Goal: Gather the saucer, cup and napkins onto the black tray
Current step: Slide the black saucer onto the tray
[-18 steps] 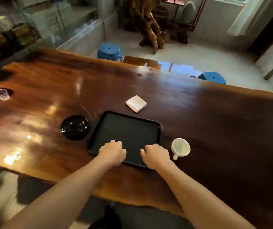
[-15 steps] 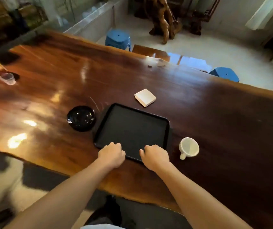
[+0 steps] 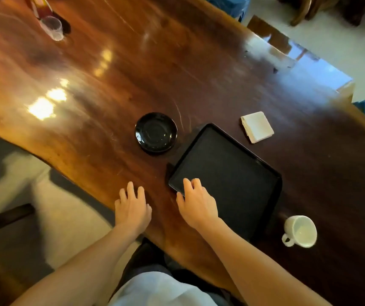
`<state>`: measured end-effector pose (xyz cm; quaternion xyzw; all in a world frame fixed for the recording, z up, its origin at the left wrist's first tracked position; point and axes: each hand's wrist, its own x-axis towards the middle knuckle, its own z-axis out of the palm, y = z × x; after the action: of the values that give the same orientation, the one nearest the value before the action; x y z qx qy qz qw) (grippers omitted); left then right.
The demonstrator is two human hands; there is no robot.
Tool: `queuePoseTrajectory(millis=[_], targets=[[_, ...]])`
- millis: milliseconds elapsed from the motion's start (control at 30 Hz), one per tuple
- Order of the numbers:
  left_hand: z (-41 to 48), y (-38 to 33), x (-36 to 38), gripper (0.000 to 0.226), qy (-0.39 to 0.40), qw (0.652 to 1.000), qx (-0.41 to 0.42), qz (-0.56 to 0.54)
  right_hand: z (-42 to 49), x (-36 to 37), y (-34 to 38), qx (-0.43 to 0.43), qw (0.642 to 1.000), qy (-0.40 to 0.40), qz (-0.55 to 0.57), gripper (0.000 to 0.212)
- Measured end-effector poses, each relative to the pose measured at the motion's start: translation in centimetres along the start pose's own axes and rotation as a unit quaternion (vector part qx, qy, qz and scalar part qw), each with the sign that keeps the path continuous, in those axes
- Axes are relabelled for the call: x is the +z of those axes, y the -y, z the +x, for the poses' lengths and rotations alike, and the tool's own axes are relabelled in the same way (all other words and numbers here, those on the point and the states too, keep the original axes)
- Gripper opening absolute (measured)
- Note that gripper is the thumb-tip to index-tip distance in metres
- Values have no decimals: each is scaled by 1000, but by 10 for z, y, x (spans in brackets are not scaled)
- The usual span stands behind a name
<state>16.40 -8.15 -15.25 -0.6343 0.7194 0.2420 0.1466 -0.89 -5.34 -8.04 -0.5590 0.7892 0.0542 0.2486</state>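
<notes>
Glossy brown wooden table [image 3: 133, 69] under both my palms. Flat black rectangular tray [image 3: 228, 173] beneath my right hand [image 3: 197, 206], fingers loosely spread, gripping nothing. Left hand [image 3: 132, 209] splayed, empty. Round black saucer [image 3: 156, 132] ahead; white ceramic cup [image 3: 300, 231] rightward; folded white napkins [image 3: 257, 127] beyond the tray.

Black tray [image 3: 225, 168], glossy black saucer [image 3: 156, 132], white cup [image 3: 299, 231], white napkins [image 3: 257, 127], reddish-brown table [image 3: 133, 62].

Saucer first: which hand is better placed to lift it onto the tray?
Left, probably. The left hand lies open on the table, on the same side of the black tray as the saucer, with bare wood between. The right hand rests on the tray's near corner and would have to cross over.
</notes>
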Motion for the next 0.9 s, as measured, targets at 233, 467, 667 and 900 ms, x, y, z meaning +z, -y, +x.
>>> queuePoseTrajectory(millis=[233,467,667,900], targets=[[33,33,12,79,-33,997,37,51,65,-4,41,60,970,52,229,51],[48,25,15,82,-46,995,76,38,127,-9,71,159,914,111,357,58],[60,17,16,75,-53,986,153,34,165,-3,94,279,797,115,524,58],[61,9,19,76,-55,987,148,38,185,4,93,375,730,66,567,25]])
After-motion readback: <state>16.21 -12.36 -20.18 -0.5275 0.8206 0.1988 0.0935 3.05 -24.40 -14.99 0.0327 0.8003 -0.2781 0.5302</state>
